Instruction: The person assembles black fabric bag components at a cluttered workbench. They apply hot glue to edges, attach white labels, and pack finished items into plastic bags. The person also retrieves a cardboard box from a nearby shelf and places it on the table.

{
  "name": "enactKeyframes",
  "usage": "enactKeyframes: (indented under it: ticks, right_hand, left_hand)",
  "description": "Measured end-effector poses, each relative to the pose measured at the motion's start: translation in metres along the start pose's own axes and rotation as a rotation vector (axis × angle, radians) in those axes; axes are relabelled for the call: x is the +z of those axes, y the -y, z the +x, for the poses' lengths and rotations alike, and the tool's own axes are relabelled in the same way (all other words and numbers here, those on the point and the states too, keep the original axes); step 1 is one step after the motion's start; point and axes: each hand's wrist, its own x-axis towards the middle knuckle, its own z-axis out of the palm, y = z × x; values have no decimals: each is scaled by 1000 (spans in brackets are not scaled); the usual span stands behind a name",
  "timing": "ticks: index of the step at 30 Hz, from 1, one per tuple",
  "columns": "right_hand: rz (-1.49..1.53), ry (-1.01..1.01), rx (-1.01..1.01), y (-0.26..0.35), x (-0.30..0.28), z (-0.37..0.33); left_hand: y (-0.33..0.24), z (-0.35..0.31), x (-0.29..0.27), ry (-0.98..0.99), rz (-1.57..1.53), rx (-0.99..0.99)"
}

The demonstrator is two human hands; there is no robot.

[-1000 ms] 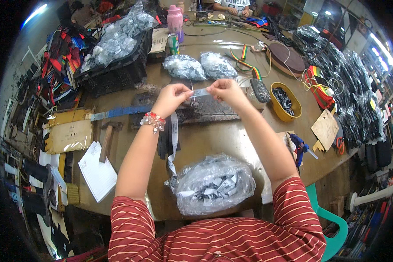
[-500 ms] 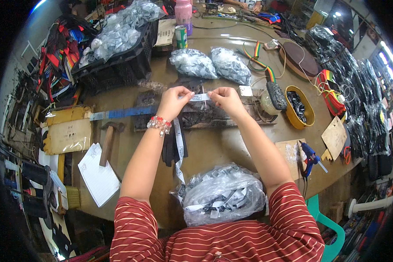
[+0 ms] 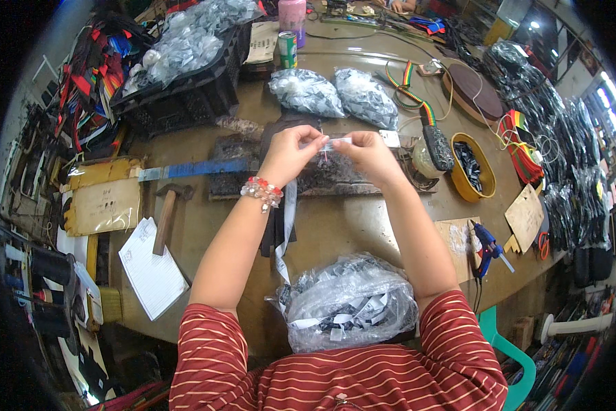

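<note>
Between my hands is a short white printed ribbon label [image 3: 337,141], pulled level above a dark work block [image 3: 236,179]. My left hand [image 3: 293,151] pinches its left end between thumb and fingers. My right hand [image 3: 371,155] grips the other end the same way, the fingertips close to those of the left. A long pale ribbon [image 3: 285,240] hangs below my left wrist beside dark straps [image 3: 270,236], reaching down to a clear plastic bag [image 3: 352,301] of black and white pieces near my body. Whether it joins the held label is hidden by my hand.
A hammer [image 3: 163,222] lies on papers [image 3: 150,274] at left. To the right are a yellow tub [image 3: 486,185] of dark pieces and a blue glue gun [image 3: 487,250]. Two filled bags [image 3: 306,94] sit beyond my hands; a black crate [image 3: 178,103] stands far left.
Both hands have come closer together and shifted slightly right and away from me. Less of the label shows between my fingers, and its face has tilted.
</note>
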Motion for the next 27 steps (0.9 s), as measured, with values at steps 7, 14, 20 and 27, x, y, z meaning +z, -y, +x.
enactKeyframes:
  ticks: [7, 14, 20, 27]
  right_hand:
    - [-42, -68, -15, -16, -14, 4]
    - [-465, -193, -153, -39, -11, 17]
    - [-523, -411, -203, -30, -5, 4]
    - [-102, -136, -102, -27, 12, 16]
  left_hand:
    - [17, -4, -21, 4, 170, -71]
    - [25, -5, -12, -42, 273, -41]
    - [18, -3, -16, -57, -10, -86]
    - [13, -4, 0, -63, 241, -4]
